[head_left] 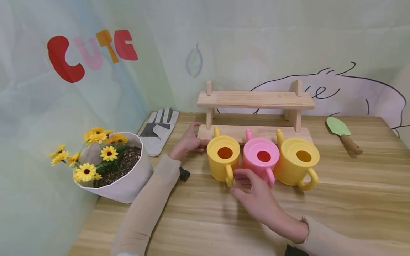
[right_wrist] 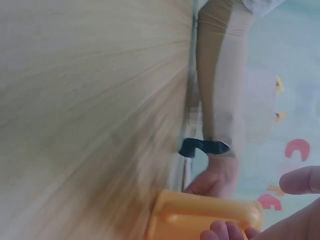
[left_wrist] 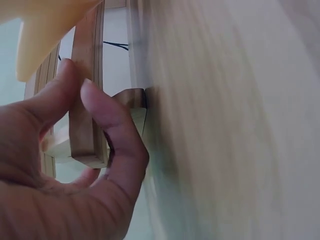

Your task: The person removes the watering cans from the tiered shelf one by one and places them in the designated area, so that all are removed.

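Note:
My left hand [head_left: 189, 140] grips the left end of the lower board of a small two-tier wooden shelf [head_left: 256, 99]. In the left wrist view, its thumb and fingers wrap the board end [left_wrist: 89, 130]. My right hand [head_left: 257, 197] is held beside the handle of the left yellow watering can [head_left: 223, 158], fingers spread from the thumb and not closed round it; whether the fingertips touch it I cannot tell. A pink watering can [head_left: 261, 154] and another yellow watering can [head_left: 296, 161] stand to its right, in front of the shelf, spouts pointing to the back.
A white pot [head_left: 136, 177] with yellow artificial flowers and soil stands at the left. Behind it lies a grey and white glove [head_left: 158, 133]. Toward the back right lies a green trowel [head_left: 339, 128] with a wooden handle. Printed cloth walls border the wooden table [head_left: 352, 199].

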Motion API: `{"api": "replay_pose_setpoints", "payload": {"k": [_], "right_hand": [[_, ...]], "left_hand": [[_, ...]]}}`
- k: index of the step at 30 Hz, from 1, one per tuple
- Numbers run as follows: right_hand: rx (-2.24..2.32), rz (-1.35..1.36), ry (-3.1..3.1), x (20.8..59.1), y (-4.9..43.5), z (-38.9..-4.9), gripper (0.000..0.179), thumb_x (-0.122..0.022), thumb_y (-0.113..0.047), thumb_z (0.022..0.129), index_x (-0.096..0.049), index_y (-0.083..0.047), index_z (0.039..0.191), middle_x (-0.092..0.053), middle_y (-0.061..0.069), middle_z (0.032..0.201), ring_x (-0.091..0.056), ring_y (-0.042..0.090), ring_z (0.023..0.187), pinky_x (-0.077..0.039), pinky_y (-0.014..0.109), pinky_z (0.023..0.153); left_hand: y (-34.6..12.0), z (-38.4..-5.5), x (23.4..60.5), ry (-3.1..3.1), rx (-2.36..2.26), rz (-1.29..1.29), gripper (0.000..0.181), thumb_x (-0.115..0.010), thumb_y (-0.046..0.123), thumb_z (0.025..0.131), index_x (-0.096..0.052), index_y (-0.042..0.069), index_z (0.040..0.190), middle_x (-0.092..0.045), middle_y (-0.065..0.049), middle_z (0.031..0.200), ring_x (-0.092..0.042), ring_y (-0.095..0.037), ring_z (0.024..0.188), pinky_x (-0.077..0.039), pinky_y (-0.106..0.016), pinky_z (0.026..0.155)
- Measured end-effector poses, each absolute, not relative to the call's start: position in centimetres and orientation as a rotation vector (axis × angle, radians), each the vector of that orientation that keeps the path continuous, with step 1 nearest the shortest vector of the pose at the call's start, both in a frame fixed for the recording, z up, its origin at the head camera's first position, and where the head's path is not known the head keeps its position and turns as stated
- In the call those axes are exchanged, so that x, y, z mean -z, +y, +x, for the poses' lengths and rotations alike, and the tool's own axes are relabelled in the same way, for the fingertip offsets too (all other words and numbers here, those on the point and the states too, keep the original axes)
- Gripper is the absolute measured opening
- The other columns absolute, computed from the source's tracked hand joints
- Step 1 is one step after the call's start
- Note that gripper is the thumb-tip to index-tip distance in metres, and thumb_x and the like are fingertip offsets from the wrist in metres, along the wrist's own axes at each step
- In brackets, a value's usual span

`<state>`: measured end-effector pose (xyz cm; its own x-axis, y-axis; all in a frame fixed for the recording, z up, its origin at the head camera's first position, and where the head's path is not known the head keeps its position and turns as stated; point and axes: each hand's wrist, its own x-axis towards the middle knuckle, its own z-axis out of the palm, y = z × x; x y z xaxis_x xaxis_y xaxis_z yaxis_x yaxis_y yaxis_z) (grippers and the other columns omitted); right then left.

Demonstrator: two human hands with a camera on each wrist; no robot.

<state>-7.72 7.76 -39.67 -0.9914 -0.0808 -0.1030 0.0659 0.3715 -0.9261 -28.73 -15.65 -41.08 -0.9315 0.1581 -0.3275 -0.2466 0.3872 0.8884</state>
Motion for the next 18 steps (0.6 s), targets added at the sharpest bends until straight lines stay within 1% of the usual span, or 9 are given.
{"api": "replay_pose_setpoints", "payload": {"k": [3, 4, 5, 7, 9, 11, 14, 16, 18], "right_hand": [[1.733, -0.03, 2.456, 38.1, 8.3, -6.8, 0.042, -0.079, -0.011, 0.097, -0.066, -0.009, 0.137, -0.072, 0.009, 0.133, -0.069, 0.023, 0.125, -0.062, 0.036, 0.107], [1.74, -0.04, 2.463, 37.7, 8.5, -6.6, 0.04, -0.078, -0.01, 0.098, -0.066, -0.009, 0.136, -0.072, 0.009, 0.133, -0.069, 0.022, 0.124, -0.062, 0.032, 0.106], [1.765, -0.071, 2.471, 37.2, 8.8, -6.2, 0.039, -0.076, -0.007, 0.099, -0.067, -0.006, 0.136, -0.073, 0.011, 0.132, -0.07, 0.024, 0.122, -0.062, 0.031, 0.105], [1.793, -0.123, 2.5, 36.9, 9.5, -5.9, 0.036, -0.074, -0.004, 0.1, -0.067, -0.006, 0.135, -0.074, 0.01, 0.129, -0.071, 0.021, 0.119, -0.061, 0.024, 0.1], [1.799, -0.196, 2.595, 36.4, 10.4, -5.7, 0.032, -0.073, -0.003, 0.1, -0.07, -0.007, 0.131, -0.076, 0.007, 0.125, -0.071, 0.017, 0.113, -0.06, 0.019, 0.096], [1.788, -0.269, 2.706, 35.9, 11.3, -5.6, 0.029, -0.074, -0.003, 0.101, -0.072, -0.009, 0.128, -0.077, 0.005, 0.123, -0.07, 0.011, 0.109, -0.059, 0.016, 0.095], [1.765, -0.387, 2.901, 35.1, 12.8, -5.9, 0.027, -0.075, 0.0, 0.099, -0.074, -0.007, 0.125, -0.079, 0.007, 0.12, -0.069, 0.001, 0.106, -0.057, 0.009, 0.094], [1.74, -0.458, 3.016, 34.7, 13.9, -6.4, 0.027, -0.076, 0.002, 0.098, -0.073, -0.004, 0.124, -0.079, 0.01, 0.12, -0.067, -0.005, 0.109, -0.052, 0.004, 0.097], [1.678, -0.496, 3.145, 34.3, 15.2, -7.2, 0.029, -0.075, 0.003, 0.097, -0.073, -0.002, 0.125, -0.079, 0.015, 0.121, -0.067, -0.001, 0.108, -0.047, 0.0, 0.098]], "left_hand": [[-15.8, -28.5, 40.9, 2.362, -1.509, -0.069, 0.092, -0.083, 0.011, 0.098, -0.026, 0.021, 0.169, -0.057, -0.018, 0.115, -0.06, -0.011, 0.066, -0.057, -0.018, 0.06], [-15.8, -28.4, 40.8, 2.383, -1.495, -0.061, 0.092, -0.083, 0.013, 0.098, -0.027, 0.02, 0.17, -0.059, -0.02, 0.12, -0.06, -0.012, 0.069, -0.057, -0.018, 0.061], [-15.9, -28.3, 40.8, 2.405, -1.483, -0.053, 0.092, -0.084, 0.016, 0.098, -0.027, 0.019, 0.17, -0.06, -0.022, 0.126, -0.061, -0.014, 0.072, -0.058, -0.019, 0.063], [-16.2, -28.1, 40.6, 2.443, -1.469, -0.039, 0.092, -0.084, 0.02, 0.098, -0.028, 0.018, 0.17, -0.06, -0.025, 0.137, -0.064, -0.018, 0.08, -0.059, -0.023, 0.067], [-16.4, -27.8, 40.5, 2.478, -1.468, -0.02, 0.094, -0.084, 0.023, 0.098, -0.025, 0.016, 0.171, -0.056, -0.026, 0.149, -0.066, -0.024, 0.093, -0.061, -0.028, 0.077], [-16.7, -27.5, 40.3, 2.527, -1.464, -0.003, 0.097, -0.084, 0.025, 0.099, -0.022, 0.016, 0.172, -0.05, -0.026, 0.156, -0.065, -0.032, 0.112, -0.062, -0.038, 0.091], [-17.1, -27.1, 40.1, 2.609, -1.466, 0.04, 0.097, -0.082, 0.026, 0.1, -0.02, 0.015, 0.173, -0.043, -0.028, 0.163, -0.057, -0.043, 0.137, -0.056, -0.053, 0.113], [-17.2, -26.9, 40.1, 2.659, -1.471, 0.071, 0.093, -0.081, 0.027, 0.1, -0.024, 0.015, 0.172, -0.043, -0.029, 0.164, -0.051, -0.047, 0.146, -0.05, -0.06, 0.121], [-17.4, -26.6, 40.0, 2.706, -1.477, 0.109, 0.088, -0.08, 0.028, 0.101, -0.029, 0.015, 0.171, -0.043, -0.029, 0.165, -0.05, -0.049, 0.148, -0.048, -0.063, 0.123]]}}
